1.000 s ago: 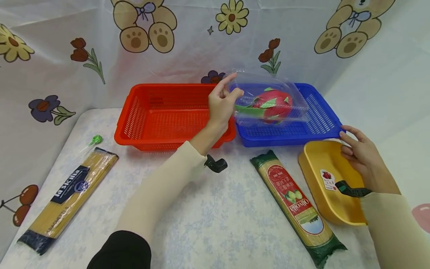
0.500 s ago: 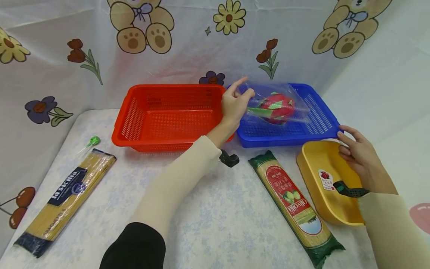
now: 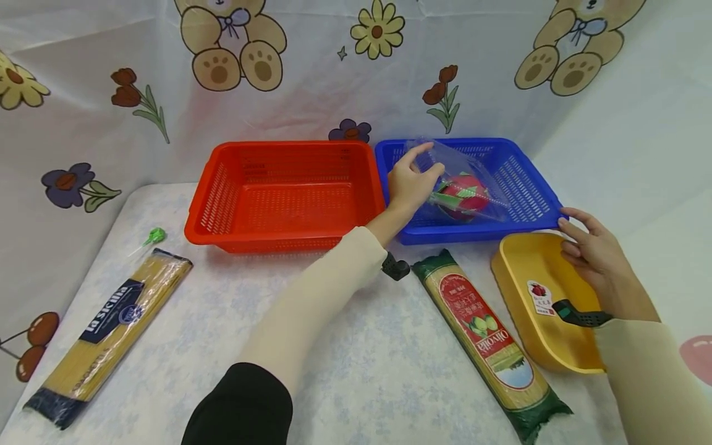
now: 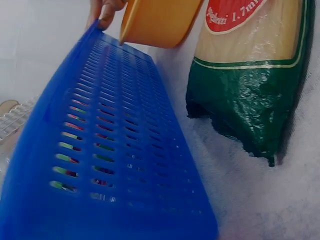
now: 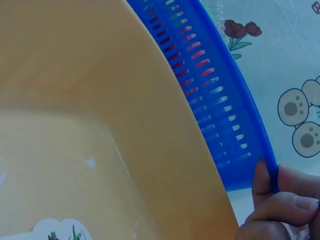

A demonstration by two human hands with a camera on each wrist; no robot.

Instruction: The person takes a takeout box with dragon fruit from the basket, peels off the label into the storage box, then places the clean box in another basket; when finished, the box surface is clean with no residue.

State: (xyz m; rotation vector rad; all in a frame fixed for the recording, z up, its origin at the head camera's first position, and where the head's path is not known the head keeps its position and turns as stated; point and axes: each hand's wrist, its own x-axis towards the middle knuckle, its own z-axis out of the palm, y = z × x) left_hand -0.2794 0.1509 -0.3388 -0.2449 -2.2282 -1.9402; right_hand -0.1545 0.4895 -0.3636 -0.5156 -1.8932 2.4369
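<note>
My left hand point(image 3: 411, 185) holds a clear plastic box point(image 3: 461, 157) by its left end, thumb and forefinger spread along that edge. Inside the box shows a red and green dragon fruit point(image 3: 466, 194). The box sits tilted within the outline of the blue basket point(image 3: 461, 236), its right end lower. My right hand point(image 3: 597, 266) pinches the basket's front right corner, thumb and fingers on either side of the rim, as the right wrist view shows. In the left wrist view the basket's slotted wall point(image 4: 125, 125) hides most of the box, with red and green glimpsed through the slots.
A yellow tub point(image 3: 534, 346) with a label stands under my right hand. Beside it lies a green-ended pasta packet point(image 3: 484, 334). To the left are a red basket point(image 3: 295, 242), a dark blue pasta packet point(image 3: 111, 334) and a small green wrapped lollipop point(image 3: 156, 235).
My left hand has moved right and down with the clear box, bringing the dragon fruit lower into the blue basket. The right hand keeps its hold on the basket corner.
</note>
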